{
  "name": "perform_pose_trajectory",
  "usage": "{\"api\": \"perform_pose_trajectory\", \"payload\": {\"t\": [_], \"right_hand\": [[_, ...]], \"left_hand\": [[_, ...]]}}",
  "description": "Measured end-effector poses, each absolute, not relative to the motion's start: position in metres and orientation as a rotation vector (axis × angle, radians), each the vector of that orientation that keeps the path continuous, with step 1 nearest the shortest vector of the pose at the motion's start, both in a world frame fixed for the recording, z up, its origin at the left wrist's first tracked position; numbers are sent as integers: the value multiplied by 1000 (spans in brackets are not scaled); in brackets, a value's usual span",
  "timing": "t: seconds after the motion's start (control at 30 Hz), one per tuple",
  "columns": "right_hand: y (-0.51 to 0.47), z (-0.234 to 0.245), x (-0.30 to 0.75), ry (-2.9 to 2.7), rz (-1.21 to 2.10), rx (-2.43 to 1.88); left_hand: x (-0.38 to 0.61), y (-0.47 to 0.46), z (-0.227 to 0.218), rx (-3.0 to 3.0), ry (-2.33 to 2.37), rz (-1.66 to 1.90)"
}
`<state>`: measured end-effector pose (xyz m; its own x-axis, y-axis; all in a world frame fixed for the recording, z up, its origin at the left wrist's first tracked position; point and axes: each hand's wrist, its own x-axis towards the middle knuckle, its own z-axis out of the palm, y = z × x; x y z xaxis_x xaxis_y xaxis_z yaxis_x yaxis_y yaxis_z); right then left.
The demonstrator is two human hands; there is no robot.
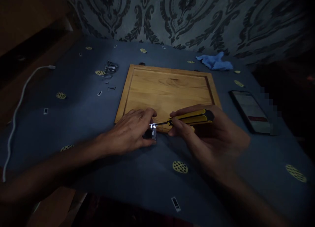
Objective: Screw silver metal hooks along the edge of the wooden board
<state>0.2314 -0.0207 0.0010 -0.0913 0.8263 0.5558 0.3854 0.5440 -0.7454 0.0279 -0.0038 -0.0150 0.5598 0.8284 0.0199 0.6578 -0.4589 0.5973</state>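
A wooden tray-like board (pixel 169 85) lies on a blue patterned cloth (pixel 73 122). My right hand (pixel 209 138) is closed around a yellow-and-black screwdriver (pixel 194 117), whose thin shaft points left at the board's near edge. My left hand (pixel 130 131) pinches a small shiny metal fitting (pixel 154 131) against that edge, right at the screwdriver's tip. The tip and fitting glint brightly.
A pile of metal hardware and screws (pixel 110 69) sits left of the board. A blue rag (pixel 215 62) lies at the back right, a phone (pixel 251 110) at the right, a white cable (pixel 22 99) along the left. A patterned wall rises behind.
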Motion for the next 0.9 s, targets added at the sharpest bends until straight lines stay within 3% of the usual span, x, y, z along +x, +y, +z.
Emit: {"api": "perform_pose_trajectory", "payload": {"t": [0.7,0.9], "right_hand": [[-16,1,234,-1793,587,-970],[-5,12,235,-1319,678,-921]], "left_hand": [[29,-3,-17,2266,1203,420],[27,-3,-17,2265,1161,435]]}}
